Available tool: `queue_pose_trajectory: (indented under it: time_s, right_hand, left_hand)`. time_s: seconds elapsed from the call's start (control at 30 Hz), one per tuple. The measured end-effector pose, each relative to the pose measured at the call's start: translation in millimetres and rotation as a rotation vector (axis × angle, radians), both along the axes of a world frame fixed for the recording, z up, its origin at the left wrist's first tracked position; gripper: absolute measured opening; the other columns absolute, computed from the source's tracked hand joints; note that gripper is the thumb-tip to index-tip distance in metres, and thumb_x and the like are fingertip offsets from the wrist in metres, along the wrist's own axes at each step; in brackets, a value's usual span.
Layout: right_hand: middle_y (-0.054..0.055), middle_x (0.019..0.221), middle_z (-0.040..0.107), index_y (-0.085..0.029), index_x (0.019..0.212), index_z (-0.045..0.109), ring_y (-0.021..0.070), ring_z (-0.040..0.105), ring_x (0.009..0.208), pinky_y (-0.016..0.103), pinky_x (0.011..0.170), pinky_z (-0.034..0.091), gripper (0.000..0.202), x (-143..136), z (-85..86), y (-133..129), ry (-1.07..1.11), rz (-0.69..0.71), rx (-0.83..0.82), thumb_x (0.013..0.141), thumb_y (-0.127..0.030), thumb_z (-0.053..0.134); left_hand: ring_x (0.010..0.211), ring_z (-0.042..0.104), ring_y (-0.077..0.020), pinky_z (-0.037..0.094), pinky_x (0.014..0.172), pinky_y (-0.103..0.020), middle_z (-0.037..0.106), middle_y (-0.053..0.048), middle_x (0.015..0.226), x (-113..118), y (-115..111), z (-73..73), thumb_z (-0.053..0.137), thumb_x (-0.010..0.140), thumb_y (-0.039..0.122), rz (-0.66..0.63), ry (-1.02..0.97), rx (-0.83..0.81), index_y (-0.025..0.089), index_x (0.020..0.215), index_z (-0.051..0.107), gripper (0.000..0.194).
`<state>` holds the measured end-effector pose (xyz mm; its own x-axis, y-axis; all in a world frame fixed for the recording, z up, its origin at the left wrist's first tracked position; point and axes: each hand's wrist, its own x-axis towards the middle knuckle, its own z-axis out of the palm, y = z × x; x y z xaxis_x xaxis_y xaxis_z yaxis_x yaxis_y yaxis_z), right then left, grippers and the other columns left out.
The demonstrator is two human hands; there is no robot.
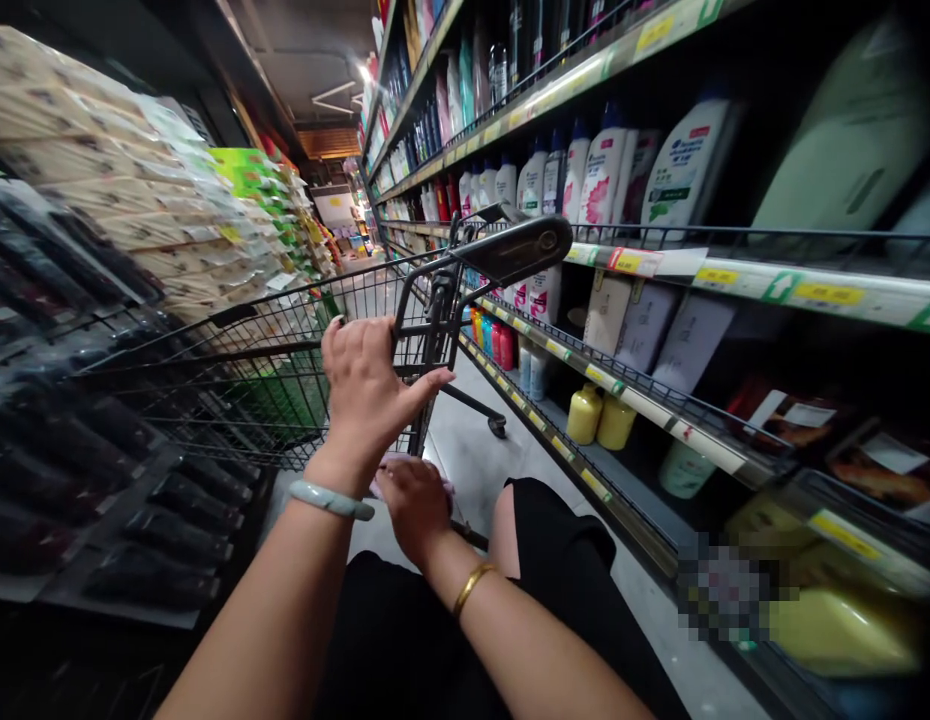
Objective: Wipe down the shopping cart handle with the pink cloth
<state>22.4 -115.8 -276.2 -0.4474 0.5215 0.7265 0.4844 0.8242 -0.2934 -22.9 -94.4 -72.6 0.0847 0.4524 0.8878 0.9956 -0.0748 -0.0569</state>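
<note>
A black wire shopping cart (pixel 285 350) stands before me at an angle, its dark handle end (pixel 521 250) raised toward the shelf. My left hand (pixel 364 380), with a pale bangle at its wrist, is on the cart's frame, fingers bent over it and thumb stretched out to the right. Lower and just to the right, my right hand (pixel 416 505), with a gold bangle, is closed on a pinkish item (pixel 444 490) that the hand mostly hides. A green thing (pixel 277 400) shows through the cart's wire side.
Shelves of bottles line the right side, with shampoo (pixel 604 175) and yellow jars (pixel 585 413). Stacked packs (pixel 112 150) and dark packaged goods (pixel 172 540) are at the left. A cart wheel (pixel 497 427) rests on the tiled floor (pixel 472 460); my knees are below.
</note>
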Motion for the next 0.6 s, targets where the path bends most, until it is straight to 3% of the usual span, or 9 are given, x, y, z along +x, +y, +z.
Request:
queue_pose_trajectory:
  time_s: [0.1, 0.2, 0.3, 0.37, 0.43, 0.5, 0.6]
  right_hand:
    - [0.004, 0.127, 0.074, -0.032, 0.125, 0.075, 0.0243, 0.064, 0.111, 0.040, 0.095, 0.051, 0.027, 25.7, 46.4, 1.5, 0.200, -0.028, 0.023, 0.101, -0.025, 0.064]
    - [0.007, 0.117, 0.072, -0.027, 0.109, 0.078, 0.0242, 0.063, 0.111, 0.039, 0.100, 0.052, 0.018, 53.5, 83.6, 15.3, 0.403, 0.018, -0.004, 0.094, -0.026, 0.070]
    - [0.010, 0.113, 0.070, -0.021, 0.095, 0.075, 0.0236, 0.065, 0.109, 0.038, 0.102, 0.054, 0.015, 55.8, 80.9, 34.1, 0.677, -0.042, -0.231, 0.085, -0.016, 0.065]
    - [0.008, 0.102, 0.071, -0.020, 0.088, 0.072, 0.0222, 0.066, 0.099, 0.036, 0.095, 0.057, 0.016, 43.0, 66.0, 42.2, 0.825, -0.039, -0.540, 0.078, -0.013, 0.061]
    - [0.003, 0.087, 0.070, -0.019, 0.085, 0.070, 0.0197, 0.065, 0.086, 0.032, 0.084, 0.058, 0.016, 27.7, 58.1, 42.5, 0.938, 0.087, -0.884, 0.074, -0.015, 0.059]
    - [-0.001, 0.079, 0.068, -0.019, 0.087, 0.070, 0.0172, 0.063, 0.076, 0.028, 0.075, 0.055, 0.019, 18.7, 68.2, 36.0, 1.059, 0.256, -1.118, 0.073, -0.018, 0.059]
    - [-0.002, 0.086, 0.072, -0.020, 0.099, 0.072, 0.0160, 0.063, 0.078, 0.027, 0.076, 0.055, 0.024, 23.8, 111.5, 24.5, 1.272, 0.428, -1.137, 0.077, -0.024, 0.062]
  left_hand:
    - [0.116, 0.063, -0.0348, 0.033, 0.124, -0.057, 0.067, -0.014, 0.111, -5.0, -5.5, 2.0, 0.034, 0.085, 0.096, -0.006, 0.001, -0.015, 0.022, 0.122, 0.059, 0.086]
    - [0.113, 0.062, -0.0329, 0.035, 0.122, -0.055, 0.065, -0.013, 0.106, -7.8, -11.8, 4.1, 0.014, 0.093, 0.089, -0.020, -0.038, -0.027, 0.023, 0.114, 0.060, 0.083]
    - [0.108, 0.060, -0.0309, 0.037, 0.120, -0.053, 0.064, -0.012, 0.102, -8.2, -17.2, 4.7, 0.005, 0.096, 0.084, -0.040, -0.091, -0.008, 0.023, 0.106, 0.060, 0.082]
    - [0.104, 0.058, -0.0297, 0.037, 0.120, -0.052, 0.062, -0.011, 0.099, -8.4, -20.1, 4.2, 0.006, 0.096, 0.085, -0.045, -0.114, 0.018, 0.023, 0.102, 0.059, 0.081]
    - [0.101, 0.057, -0.0288, 0.035, 0.120, -0.052, 0.060, -0.009, 0.096, -9.7, -22.3, 3.2, 0.010, 0.096, 0.085, -0.055, -0.125, 0.043, 0.023, 0.101, 0.059, 0.079]
    - [0.098, 0.056, -0.0279, 0.034, 0.120, -0.053, 0.058, -0.007, 0.094, -12.4, -24.2, 2.0, 0.016, 0.097, 0.085, -0.078, -0.127, 0.058, 0.022, 0.101, 0.058, 0.076]
    - [0.094, 0.055, -0.0273, 0.035, 0.118, -0.054, 0.055, -0.006, 0.090, -17.1, -26.5, 0.5, 0.021, 0.098, 0.084, -0.111, -0.121, 0.089, 0.022, 0.097, 0.058, 0.072]
